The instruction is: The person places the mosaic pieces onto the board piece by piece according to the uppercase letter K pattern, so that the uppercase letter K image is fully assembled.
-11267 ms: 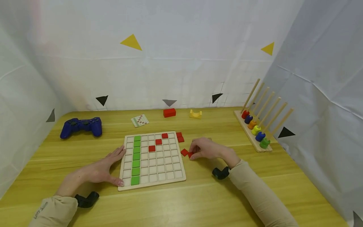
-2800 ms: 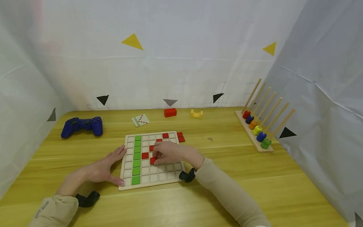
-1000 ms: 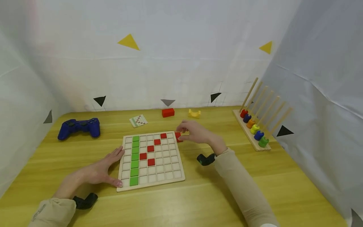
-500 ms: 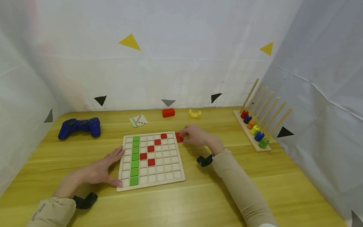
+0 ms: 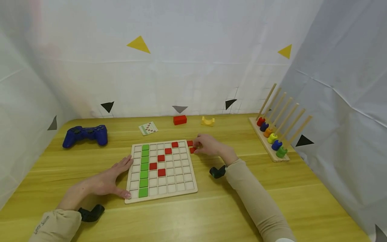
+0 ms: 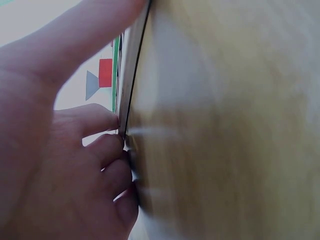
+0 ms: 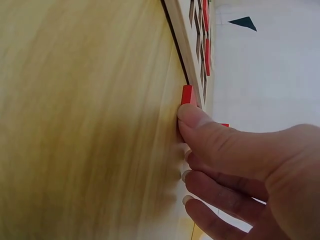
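A wooden grid board (image 5: 176,194) lies on the table, with a column of green square tiles (image 5: 144,166) and several red tiles (image 5: 161,158) set in its cells. My left hand (image 5: 104,183) rests along the board's left side, thumb on the near corner and fingers spread against the edge. Just off the board's right side, my right hand (image 5: 210,145) pinches a loose red tile (image 7: 187,94); in the right wrist view the thumb lies on it, and the index fingertip is hidden. Another loose red tile (image 5: 189,143) lies right beside that hand, farther back.
Behind the board lie a small pattern card (image 5: 148,128), a red block (image 5: 179,120) and a yellow arched block (image 5: 208,121). A blue game controller (image 5: 85,136) sits at the left. A peg stand (image 5: 272,148) with colored rings stands at the right.
Two loose red tiles by the right hand are gone since the oldest frame, and the board holds two more. Lately the right hand has drawn the nearer loose tile away from the other.
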Demonstrator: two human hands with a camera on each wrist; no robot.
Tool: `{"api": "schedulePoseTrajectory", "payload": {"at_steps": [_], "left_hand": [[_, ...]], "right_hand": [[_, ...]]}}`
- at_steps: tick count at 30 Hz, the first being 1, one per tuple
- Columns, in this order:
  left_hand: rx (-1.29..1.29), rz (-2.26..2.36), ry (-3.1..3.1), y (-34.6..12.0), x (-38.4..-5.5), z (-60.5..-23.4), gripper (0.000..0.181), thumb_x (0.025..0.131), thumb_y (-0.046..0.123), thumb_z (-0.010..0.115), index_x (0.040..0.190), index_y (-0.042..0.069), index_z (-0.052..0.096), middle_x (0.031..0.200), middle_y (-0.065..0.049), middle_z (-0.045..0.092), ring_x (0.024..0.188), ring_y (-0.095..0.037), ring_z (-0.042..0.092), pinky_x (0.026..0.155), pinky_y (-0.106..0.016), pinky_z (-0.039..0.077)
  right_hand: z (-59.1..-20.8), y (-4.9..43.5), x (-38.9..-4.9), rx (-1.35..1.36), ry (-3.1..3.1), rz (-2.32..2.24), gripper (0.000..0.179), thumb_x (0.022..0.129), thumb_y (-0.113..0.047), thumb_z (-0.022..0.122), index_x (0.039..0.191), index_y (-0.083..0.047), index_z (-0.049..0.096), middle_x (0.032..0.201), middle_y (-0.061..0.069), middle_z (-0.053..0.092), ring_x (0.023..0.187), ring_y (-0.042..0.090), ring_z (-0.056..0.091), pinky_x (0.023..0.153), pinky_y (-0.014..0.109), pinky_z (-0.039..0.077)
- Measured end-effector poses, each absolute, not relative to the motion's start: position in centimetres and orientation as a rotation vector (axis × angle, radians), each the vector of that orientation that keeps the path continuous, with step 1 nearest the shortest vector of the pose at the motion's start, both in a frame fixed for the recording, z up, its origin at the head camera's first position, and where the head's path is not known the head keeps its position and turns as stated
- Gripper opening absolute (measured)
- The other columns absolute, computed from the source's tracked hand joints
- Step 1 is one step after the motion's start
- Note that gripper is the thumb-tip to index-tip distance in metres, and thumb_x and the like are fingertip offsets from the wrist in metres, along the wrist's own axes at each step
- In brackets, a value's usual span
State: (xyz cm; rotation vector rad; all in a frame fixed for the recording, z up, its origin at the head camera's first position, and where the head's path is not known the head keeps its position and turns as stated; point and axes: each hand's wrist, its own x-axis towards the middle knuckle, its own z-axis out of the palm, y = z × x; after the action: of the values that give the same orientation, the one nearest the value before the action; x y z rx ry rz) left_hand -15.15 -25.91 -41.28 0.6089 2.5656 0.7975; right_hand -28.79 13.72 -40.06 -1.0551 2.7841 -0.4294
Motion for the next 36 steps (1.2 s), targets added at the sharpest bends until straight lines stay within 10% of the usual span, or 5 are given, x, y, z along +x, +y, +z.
{"api": "schedulePoseTrajectory", "payload": {"at_steps": [36], "left_hand": [[0.549,0.778,2.567,-25.9,-15.3,-41.4,0.125,0.072,0.056,0.083,0.161,0.006,0.011,0.168,-0.019,-0.004,0.148,-0.055,0.001,0.114,-0.072,0.01]], "right_hand": [[-37.1,13.5,-27.5,-1.093,2.757,-0.555,0.018,0.089,-0.022,0.077,0.101,-0.008,0.074,0.094,0.0,0.072,0.086,0.013,0.065,0.081,0.029,0.055]]}}
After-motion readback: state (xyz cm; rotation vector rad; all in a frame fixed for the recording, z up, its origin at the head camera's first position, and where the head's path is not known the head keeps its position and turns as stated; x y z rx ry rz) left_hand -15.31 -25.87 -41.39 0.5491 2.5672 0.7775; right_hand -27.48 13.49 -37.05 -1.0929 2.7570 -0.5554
